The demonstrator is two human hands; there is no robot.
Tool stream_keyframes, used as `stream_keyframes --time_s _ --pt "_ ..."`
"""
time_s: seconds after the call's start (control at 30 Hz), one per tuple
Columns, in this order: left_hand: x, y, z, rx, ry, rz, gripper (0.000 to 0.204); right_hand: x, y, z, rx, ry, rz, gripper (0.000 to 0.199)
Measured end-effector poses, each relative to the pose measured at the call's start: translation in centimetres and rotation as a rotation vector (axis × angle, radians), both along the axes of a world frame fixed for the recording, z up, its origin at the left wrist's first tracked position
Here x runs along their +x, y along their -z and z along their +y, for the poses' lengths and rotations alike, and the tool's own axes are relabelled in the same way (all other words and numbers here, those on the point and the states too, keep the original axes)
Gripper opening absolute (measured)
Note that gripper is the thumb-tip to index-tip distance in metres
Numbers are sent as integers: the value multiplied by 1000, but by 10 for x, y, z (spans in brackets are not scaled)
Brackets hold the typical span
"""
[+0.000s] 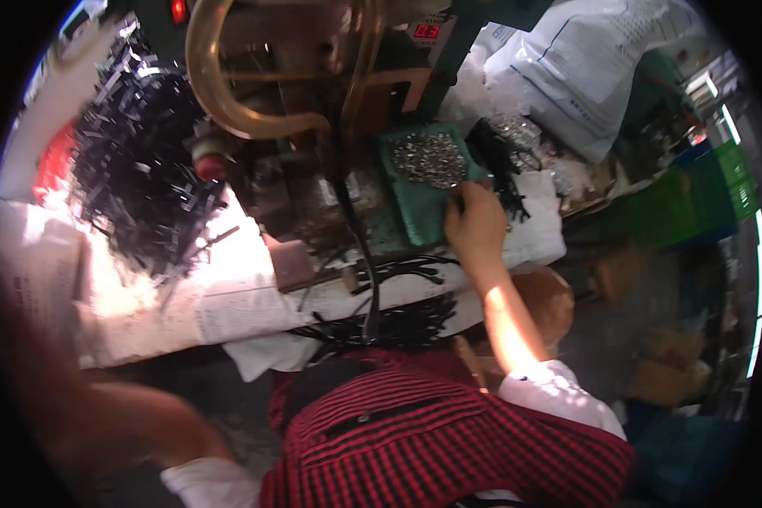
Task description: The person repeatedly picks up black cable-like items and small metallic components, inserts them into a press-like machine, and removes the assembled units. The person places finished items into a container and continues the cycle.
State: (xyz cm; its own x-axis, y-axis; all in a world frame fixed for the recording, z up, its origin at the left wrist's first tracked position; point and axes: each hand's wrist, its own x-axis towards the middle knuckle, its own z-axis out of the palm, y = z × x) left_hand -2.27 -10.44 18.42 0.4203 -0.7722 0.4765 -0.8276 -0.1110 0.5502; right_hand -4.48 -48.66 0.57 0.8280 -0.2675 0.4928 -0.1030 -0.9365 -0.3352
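Small shiny metal pieces (430,159) lie heaped in the far part of a shallow green tray (415,222). My right hand (476,222) is at the tray's right side, with its fingers curled together close to the heap. Whatever the fingertips pinch is too small or hidden to make out. At the lower left my left forearm (148,415) is smeared by motion. It reaches toward the left rim of the picture, where the hand cannot be made out. A long black strip (368,279) hangs from the machine (309,59) toward my lap.
Left of the machine lies a big pile of black strips (140,161). More black strips (398,320) rest along the front edge. White sacks (580,68) stand at the far right, and another black bundle (501,165) lies beside the tray. A thick clear tube (207,85) curves over the machine.
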Motion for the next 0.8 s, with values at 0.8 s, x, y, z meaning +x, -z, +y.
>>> stream_keyframes --time_s 0.8 --pt "70 43 70 -2 -599 -227 24 -10 2 0 212 -79 -244 12"
